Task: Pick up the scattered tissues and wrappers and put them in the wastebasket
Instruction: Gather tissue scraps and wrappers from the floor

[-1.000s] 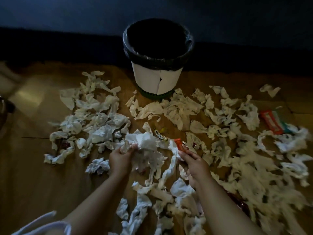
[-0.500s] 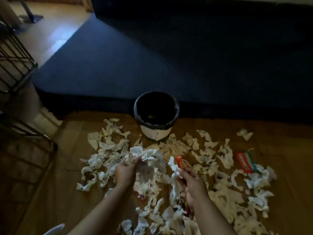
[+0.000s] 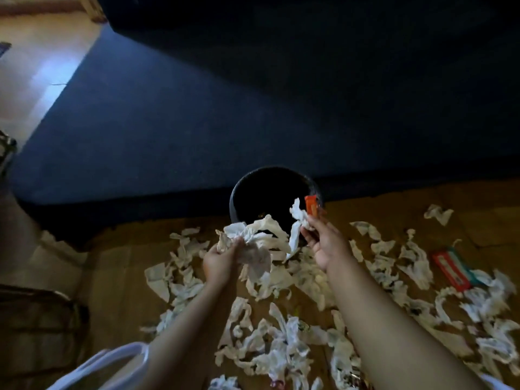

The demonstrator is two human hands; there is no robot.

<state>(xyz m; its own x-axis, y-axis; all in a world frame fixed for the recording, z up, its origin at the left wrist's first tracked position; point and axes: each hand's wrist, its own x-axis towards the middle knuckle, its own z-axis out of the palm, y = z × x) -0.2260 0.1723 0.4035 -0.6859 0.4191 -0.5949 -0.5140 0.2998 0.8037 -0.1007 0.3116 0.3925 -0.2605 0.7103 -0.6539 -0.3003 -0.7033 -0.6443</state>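
The wastebasket point(image 3: 247, 182), lined with a black bag, stands on the wooden floor against a dark blue base. My left hand point(image 3: 221, 257) grips a big wad of white tissues point(image 3: 253, 243) just in front of the basket's near rim. My right hand point(image 3: 323, 242) pinches an orange wrapper point(image 3: 311, 205) together with a strip of tissue point(image 3: 297, 220), held over the basket's right side. Several crumpled white tissues point(image 3: 281, 353) lie scattered over the floor around and below my arms.
A red and green wrapper point(image 3: 450, 267) lies on the floor at the right among more tissues. A dark blue bed or sofa point(image 3: 253, 94) fills the back. A metal frame point(image 3: 42, 311) stands at the lower left.
Both hands have lifted off the floor pile and moved forward to the basket, carrying the tissue wad and the orange wrapper. The view has risen and tilted up.
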